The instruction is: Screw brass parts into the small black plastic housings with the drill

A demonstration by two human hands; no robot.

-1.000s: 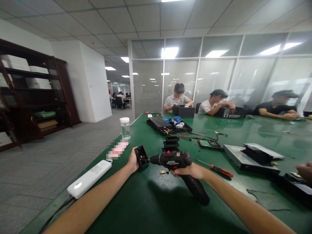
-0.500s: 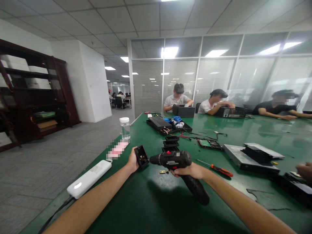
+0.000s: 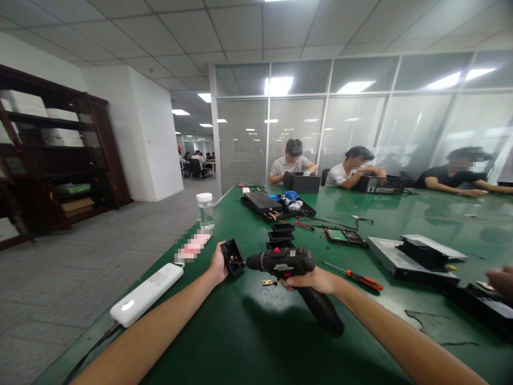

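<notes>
My left hand [image 3: 217, 264] grips a small black box-shaped part [image 3: 232, 257] and holds it upright above the green table [image 3: 248, 342]. A black cordless screwdriver [image 3: 298, 278] is in my right hand [image 3: 315, 280], fingers wrapped round its grip. Its bit points left and sits inside the open face of the black part. Small brass pieces [image 3: 267, 283] lie on the table right under the tool.
A white power strip [image 3: 146, 293] lies at the left edge, near a plastic bottle [image 3: 206, 211]. An orange-handled screwdriver [image 3: 355, 277], stacked black parts [image 3: 281, 235], a circuit board [image 3: 344, 237] and opened devices [image 3: 412, 256] lie beyond. Three people work at the far side. Another person's hand [image 3: 500, 280] shows at right.
Almost nothing has moved; both hands keep their hold, and the tool's bit stays against the black part.
</notes>
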